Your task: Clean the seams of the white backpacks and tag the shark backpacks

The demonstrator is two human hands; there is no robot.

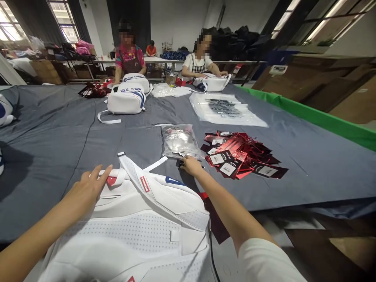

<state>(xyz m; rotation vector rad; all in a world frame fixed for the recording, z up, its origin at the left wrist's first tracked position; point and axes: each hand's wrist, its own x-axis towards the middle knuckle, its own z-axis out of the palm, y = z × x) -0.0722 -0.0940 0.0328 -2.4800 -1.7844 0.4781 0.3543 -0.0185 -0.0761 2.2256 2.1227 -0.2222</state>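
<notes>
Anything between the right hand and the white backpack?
Nothing visible, just a short stretch of grey table cloth between the right hand and the top edge of the white backpack. The white strap sticks up left of that gap, not across it.
</notes>
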